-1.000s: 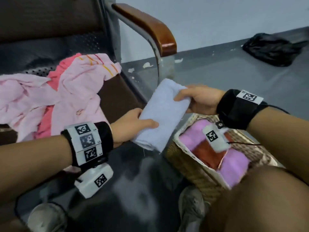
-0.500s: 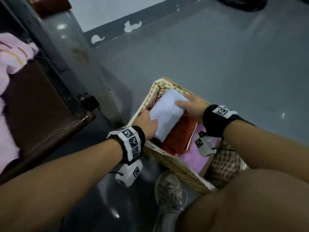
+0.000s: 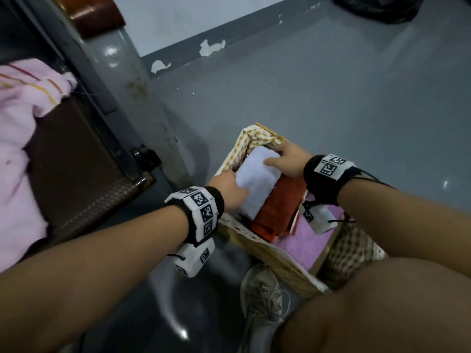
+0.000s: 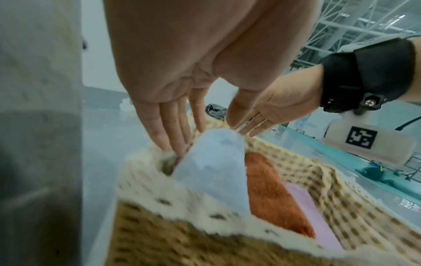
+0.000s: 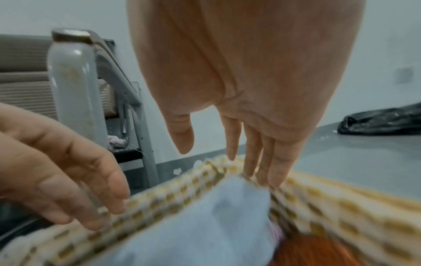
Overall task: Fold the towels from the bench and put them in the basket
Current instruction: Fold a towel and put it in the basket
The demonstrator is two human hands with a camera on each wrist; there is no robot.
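CHANGE: folded pale-blue terry towel [image 3: 257, 183] has gone from mid-air by the bench into the lined wicker basket [image 3: 275, 253], beside the rust-orange towel [image 3: 279, 208] | GRIP: left hand [image 3: 226, 188] and right hand [image 3: 290, 161] straight-fingered, tucking it in, gripping nothing | NEXT: pink towels [image 3: 23, 138] on the bench unfolded

Folded white towel [image 3: 257, 183] in basket [image 3: 277, 253]: near end blurred in right wrist view. Left fingertips [image 4: 180, 151] sunk behind towel at basket rim. Rust towel [image 3: 279, 207] partly under white one. Pink towels [image 3: 17, 138] left of basket, cut by edge.
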